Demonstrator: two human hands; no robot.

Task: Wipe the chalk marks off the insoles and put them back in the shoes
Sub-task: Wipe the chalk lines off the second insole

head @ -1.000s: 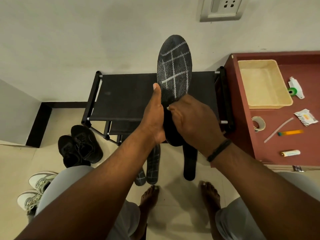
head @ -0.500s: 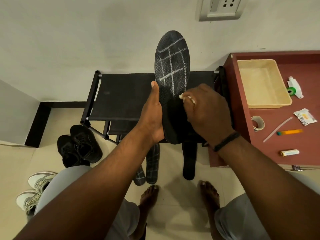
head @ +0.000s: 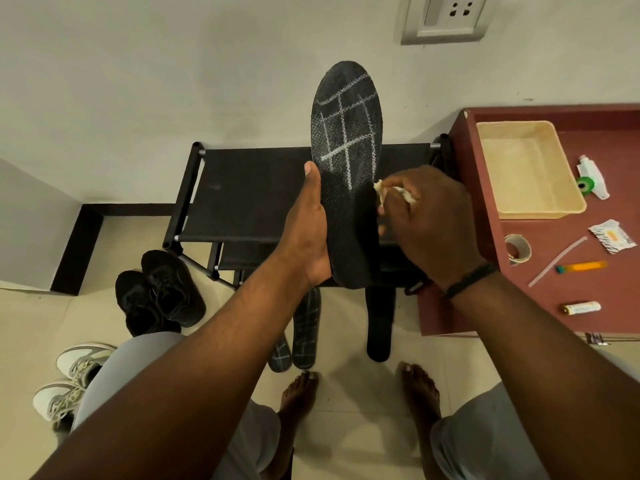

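My left hand [head: 306, 233] grips a black insole [head: 346, 140] by its heel half and holds it upright above a black shoe rack [head: 249, 192]. White chalk lines cross the insole's upper half; its lower half looks dark. My right hand [head: 429, 223] pinches a small whitish wad of cloth [head: 381, 188] against the insole's right edge. On the floor lie two chalk-marked insoles [head: 304, 327] and a plain black insole [head: 379, 323]. Black shoes [head: 159, 289] stand at the left, grey and white sneakers [head: 69, 379] further left.
A maroon table [head: 554, 289] stands to the right with a beige tray [head: 526, 168], a tape roll [head: 517, 249], a marker, a battery, a sachet and a small tube. My bare feet [head: 356, 393] stand on the tiled floor. The wall is close behind the rack.
My right hand has moved right with the cloth, from the middle of the insole to its right edge. The insole has risen slightly.
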